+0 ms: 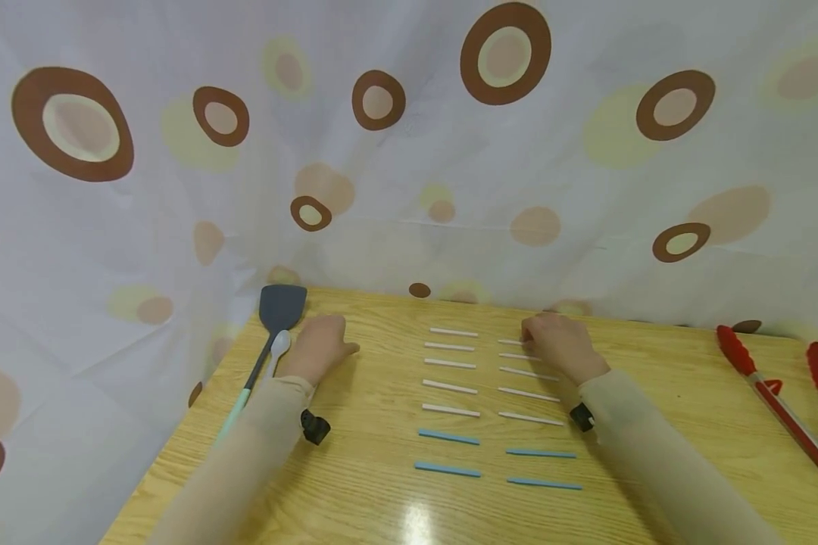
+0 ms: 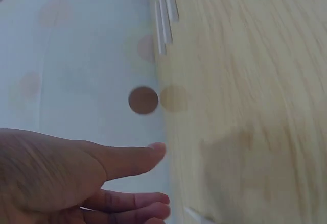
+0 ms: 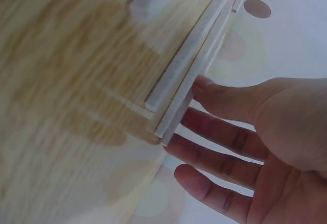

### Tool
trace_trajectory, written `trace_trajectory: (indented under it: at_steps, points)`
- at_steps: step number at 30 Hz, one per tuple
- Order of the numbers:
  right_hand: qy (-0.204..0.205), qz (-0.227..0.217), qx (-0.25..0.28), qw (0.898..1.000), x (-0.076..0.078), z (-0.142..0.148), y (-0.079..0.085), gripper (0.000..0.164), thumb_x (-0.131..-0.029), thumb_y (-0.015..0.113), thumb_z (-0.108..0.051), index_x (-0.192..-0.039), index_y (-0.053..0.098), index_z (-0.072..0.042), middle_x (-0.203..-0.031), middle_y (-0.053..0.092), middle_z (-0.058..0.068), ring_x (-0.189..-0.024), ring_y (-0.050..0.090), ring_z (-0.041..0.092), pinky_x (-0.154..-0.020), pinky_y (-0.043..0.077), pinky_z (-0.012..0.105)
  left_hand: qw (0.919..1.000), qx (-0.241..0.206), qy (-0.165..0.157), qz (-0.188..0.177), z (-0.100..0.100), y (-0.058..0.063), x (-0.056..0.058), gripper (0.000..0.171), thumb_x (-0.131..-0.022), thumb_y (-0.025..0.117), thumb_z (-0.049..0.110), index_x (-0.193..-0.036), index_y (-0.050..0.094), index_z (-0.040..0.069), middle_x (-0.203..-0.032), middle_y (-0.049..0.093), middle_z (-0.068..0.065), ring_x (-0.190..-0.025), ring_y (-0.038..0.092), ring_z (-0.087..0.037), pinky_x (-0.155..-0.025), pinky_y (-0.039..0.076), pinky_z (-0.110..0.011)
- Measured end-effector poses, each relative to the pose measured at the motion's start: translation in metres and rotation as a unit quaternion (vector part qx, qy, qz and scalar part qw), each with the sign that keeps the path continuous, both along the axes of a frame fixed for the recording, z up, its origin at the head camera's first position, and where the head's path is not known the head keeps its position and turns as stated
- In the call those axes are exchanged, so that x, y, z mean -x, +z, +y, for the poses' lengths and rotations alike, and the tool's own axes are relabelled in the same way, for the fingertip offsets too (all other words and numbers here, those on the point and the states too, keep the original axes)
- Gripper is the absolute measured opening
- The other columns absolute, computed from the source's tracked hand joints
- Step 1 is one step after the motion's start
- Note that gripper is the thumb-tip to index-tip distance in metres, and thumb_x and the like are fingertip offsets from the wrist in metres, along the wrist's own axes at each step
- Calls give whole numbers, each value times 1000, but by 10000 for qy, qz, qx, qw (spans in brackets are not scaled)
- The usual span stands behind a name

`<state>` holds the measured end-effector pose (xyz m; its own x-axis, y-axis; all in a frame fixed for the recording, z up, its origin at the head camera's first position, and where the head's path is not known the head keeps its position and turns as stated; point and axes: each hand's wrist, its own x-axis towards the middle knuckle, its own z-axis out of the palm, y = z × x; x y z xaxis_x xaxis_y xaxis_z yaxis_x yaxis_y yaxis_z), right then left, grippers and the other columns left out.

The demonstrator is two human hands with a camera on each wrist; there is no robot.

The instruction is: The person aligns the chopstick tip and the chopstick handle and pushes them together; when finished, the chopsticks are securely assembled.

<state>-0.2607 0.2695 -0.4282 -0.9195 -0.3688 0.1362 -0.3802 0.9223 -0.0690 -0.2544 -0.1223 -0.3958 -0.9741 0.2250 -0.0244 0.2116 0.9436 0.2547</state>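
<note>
Farthest white stick: the slim, straight white stick (image 1: 511,341) ends the right-hand column on the pale wood-grain table (image 1: 682,363).
Right hand: our right hand (image 1: 559,341) sets its thumb against that stick, fingers at its far side (whether they truly pinch, we cannot tell).
Left hand: our left hand (image 1: 320,348) holds nothing, thumb apart from the fingers, near the white spoon (image 1: 281,343).
Handling: we judge it light and stiff, perhaps snappable.
Hold: we'd pinch its long edges gently.
</note>
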Motion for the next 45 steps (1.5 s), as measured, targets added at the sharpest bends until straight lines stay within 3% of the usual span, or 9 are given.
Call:
trace_trajectory:
  at_steps: [12, 17, 22, 24, 26, 31, 37, 45]
  points:
    - [173, 149, -131, 9997, -10, 0, 3, 7, -95, 67, -9, -91, 61, -9, -76, 61, 2, -68, 61, 22, -49, 50, 40, 9952, 129, -822, 513, 55, -2, 2, 29, -95, 69, 24, -75, 56, 8, -61, 50, -1, -51, 43, -12, -46, 38, -25]
    - [291, 318, 127, 9990, -13, 1, 3, 12, -97, 62, -6, -90, 52, -9, -61, 46, -2, -53, 46, 15, -41, 41, 35, 9908, 21, -1181, 657, 73, -8, 3, 18, -97, 67, 23, -88, 64, 7, -77, 60, -2, -64, 54, -12, -54, 47, -26]
    - [614, 696, 340, 9951, -14, 1, 2, 16, -94, 66, -1, -92, 51, -7, -57, 40, -4, -49, 36, 12, -40, 33, 29, 9842, -197, -1508, 902, 90, -14, 8, 14, -98, 65, 20, -101, 67, 7, -93, 63, -6, -80, 60, -18, -65, 52, -29]
    - [676, 788, 397, 9938, -13, 1, 2, 16, -93, 67, 0, -93, 51, -6, -58, 42, -3, -49, 38, 13, -40, 33, 29, 9817, -360, -1621, 934, 96, -16, 12, 15, -98, 65, 18, -107, 67, 6, -98, 64, -7, -85, 61, -20, -70, 53, -30]
    - [705, 892, 424, 9926, -12, 1, 3, 17, -91, 70, 0, -95, 55, -6, -63, 54, -1, -51, 48, 16, -41, 37, 30, 9794, -431, -1732, 942, 102, -18, 16, 19, -99, 64, 16, -113, 67, 5, -105, 64, -8, -91, 62, -21, -75, 53, -31]
    - [556, 831, 452, 9940, -12, -1, 4, 21, -87, 73, 2, -106, 67, -5, -87, 72, 6, -72, 67, 23, -48, 51, 36, 9767, -118, -1972, 839, 117, -25, 27, 29, -99, 64, 17, -126, 65, 7, -115, 65, -7, -101, 63, -20, -84, 52, -30]
    - [472, 830, 442, 9944, -12, -3, 3, 12, -92, 70, -5, -102, 73, -8, -88, 72, 5, -72, 67, 23, -60, 55, 40, 9773, 257, -1967, 746, 131, -33, 37, 29, -97, 66, 18, -126, 67, 11, -117, 65, -5, -104, 62, -18, -87, 52, -28]
    - [453, 833, 415, 9946, -12, -2, 2, 10, -92, 70, -5, -102, 72, -7, -88, 72, 6, -73, 67, 25, -61, 55, 41, 9748, 628, -1964, 846, 141, -41, 43, 20, -97, 67, 19, -116, 73, 15, -107, 67, -2, -97, 63, -16, -81, 54, -29]
